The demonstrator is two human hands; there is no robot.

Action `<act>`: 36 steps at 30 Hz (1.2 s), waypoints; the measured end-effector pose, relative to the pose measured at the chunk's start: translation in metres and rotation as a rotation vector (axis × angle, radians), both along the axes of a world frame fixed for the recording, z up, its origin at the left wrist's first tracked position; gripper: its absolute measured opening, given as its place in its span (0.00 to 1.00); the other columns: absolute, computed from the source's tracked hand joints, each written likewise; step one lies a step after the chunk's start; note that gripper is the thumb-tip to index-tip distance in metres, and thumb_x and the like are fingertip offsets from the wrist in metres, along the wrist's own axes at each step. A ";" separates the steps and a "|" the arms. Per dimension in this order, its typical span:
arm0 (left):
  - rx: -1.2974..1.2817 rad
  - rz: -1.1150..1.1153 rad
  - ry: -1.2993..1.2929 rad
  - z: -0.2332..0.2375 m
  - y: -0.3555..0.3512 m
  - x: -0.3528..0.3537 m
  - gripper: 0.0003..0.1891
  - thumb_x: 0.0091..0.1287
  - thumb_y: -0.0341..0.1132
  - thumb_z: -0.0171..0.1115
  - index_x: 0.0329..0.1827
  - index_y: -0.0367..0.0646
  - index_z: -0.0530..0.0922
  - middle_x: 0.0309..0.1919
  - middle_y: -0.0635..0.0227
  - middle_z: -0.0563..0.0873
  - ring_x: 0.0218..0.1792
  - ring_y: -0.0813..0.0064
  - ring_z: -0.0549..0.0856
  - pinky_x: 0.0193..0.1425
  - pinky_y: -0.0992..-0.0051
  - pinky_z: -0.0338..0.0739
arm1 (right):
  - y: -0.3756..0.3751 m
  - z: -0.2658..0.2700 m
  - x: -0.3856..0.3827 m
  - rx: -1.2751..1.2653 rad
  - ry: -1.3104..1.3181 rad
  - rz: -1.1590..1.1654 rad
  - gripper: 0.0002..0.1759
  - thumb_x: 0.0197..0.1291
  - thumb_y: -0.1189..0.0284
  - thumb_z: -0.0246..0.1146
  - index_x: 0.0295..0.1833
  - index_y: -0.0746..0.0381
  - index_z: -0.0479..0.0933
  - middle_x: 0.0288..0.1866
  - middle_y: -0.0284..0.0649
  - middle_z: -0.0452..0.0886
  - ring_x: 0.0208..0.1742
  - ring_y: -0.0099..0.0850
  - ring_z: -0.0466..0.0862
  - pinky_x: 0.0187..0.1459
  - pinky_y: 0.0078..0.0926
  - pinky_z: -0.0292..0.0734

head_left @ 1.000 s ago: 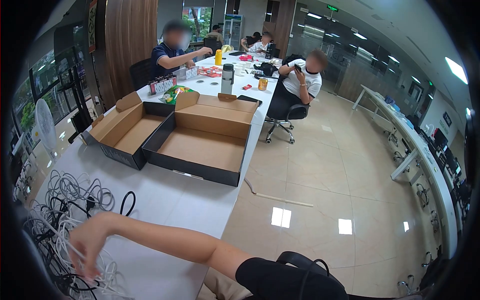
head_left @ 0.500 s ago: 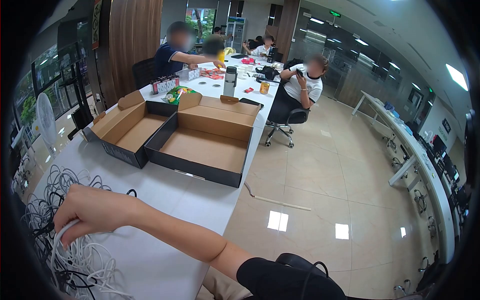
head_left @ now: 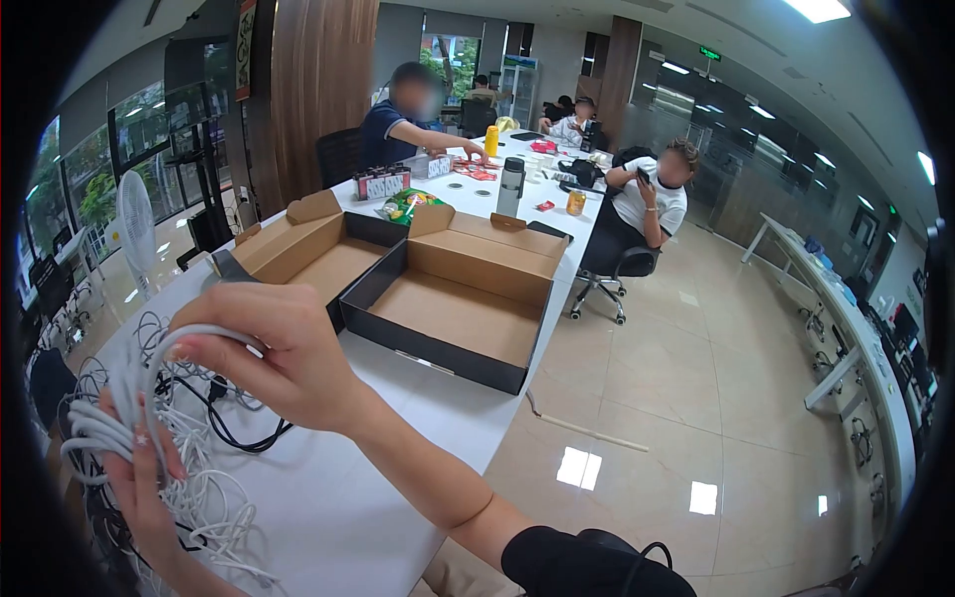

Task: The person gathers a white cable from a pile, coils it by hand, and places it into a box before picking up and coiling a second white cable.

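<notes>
Though strewn with cables (head_left: 214,502), long table (head_left: 433,403) beside glossy floor (head_left: 696,368).

Open-plan office: long white table (head_left: 328,497), swivel chair (head_left: 612,267), seated people, glass partitions (head_left: 736,179), ceiling lights.

table (head_left: 328,497) | cables (head_left: 199,478) near end | two open boxes (head_left: 458,308) mid | bottle (head_left: 510,186), can (head_left: 575,202), snacks (head_left: 403,207) far end

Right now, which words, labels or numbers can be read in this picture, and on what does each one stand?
No text can be read.
Green ceiling sign: too small to read.
Wall banner: blurred.
Small upright boxes: print too small.
Yellow can: label too small.
</notes>
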State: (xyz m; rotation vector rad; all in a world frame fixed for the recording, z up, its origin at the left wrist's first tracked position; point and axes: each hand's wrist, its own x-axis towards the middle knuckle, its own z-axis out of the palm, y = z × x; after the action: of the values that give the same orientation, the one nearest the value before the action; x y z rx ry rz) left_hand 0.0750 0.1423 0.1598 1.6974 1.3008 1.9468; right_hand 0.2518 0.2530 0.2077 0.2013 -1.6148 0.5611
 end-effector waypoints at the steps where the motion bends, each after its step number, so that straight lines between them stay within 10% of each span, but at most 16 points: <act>1: -0.044 -0.102 0.004 0.001 0.000 0.003 0.23 0.68 0.39 0.45 0.58 0.28 0.60 0.22 0.66 0.73 0.17 0.85 0.65 0.24 0.87 0.57 | 0.000 0.000 0.000 0.000 0.014 -0.001 0.05 0.55 0.75 0.61 0.33 0.66 0.77 0.23 0.39 0.77 0.21 0.28 0.74 0.24 0.21 0.65; 12: -0.315 -0.581 -0.109 0.003 -0.003 0.016 0.31 0.50 0.52 0.69 0.37 0.30 0.66 0.12 0.72 0.70 0.10 0.86 0.67 0.14 0.85 0.60 | -0.002 -0.008 -0.013 -0.326 -0.032 0.209 0.08 0.63 0.72 0.55 0.37 0.67 0.73 0.22 0.31 0.73 0.21 0.15 0.68 0.23 0.13 0.61; 21: 0.144 -1.496 -0.194 0.011 0.004 -0.014 0.21 0.69 0.51 0.43 0.35 0.37 0.63 0.03 0.75 0.64 0.00 0.82 0.61 0.06 0.76 0.64 | 0.006 -0.035 -0.074 -0.256 -0.194 0.585 0.11 0.68 0.67 0.47 0.40 0.63 0.69 0.37 0.33 0.72 0.37 0.18 0.72 0.38 0.17 0.68; 26: 0.345 -1.403 -0.448 -0.007 0.003 -0.034 0.16 0.70 0.42 0.48 0.26 0.44 0.59 0.02 0.75 0.62 0.01 0.83 0.61 0.13 0.74 0.69 | -0.016 -0.040 -0.081 -0.621 -0.316 1.052 0.17 0.69 0.60 0.42 0.55 0.59 0.62 0.46 0.33 0.70 0.45 0.17 0.70 0.43 0.16 0.67; 36: 0.367 -1.028 -0.512 -0.003 0.014 -0.020 0.21 0.72 0.48 0.37 0.22 0.46 0.60 0.02 0.80 0.58 0.01 0.87 0.57 0.12 0.80 0.68 | -0.027 -0.025 -0.058 -0.382 -0.166 0.754 0.27 0.68 0.55 0.41 0.65 0.62 0.56 0.52 0.41 0.68 0.58 0.27 0.66 0.58 0.25 0.60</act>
State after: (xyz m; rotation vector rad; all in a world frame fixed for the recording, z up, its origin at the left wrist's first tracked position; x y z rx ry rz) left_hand 0.0546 0.1565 0.1568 1.3861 -0.1478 1.7626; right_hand 0.1941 0.2263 0.1826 0.4917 -1.5265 1.4805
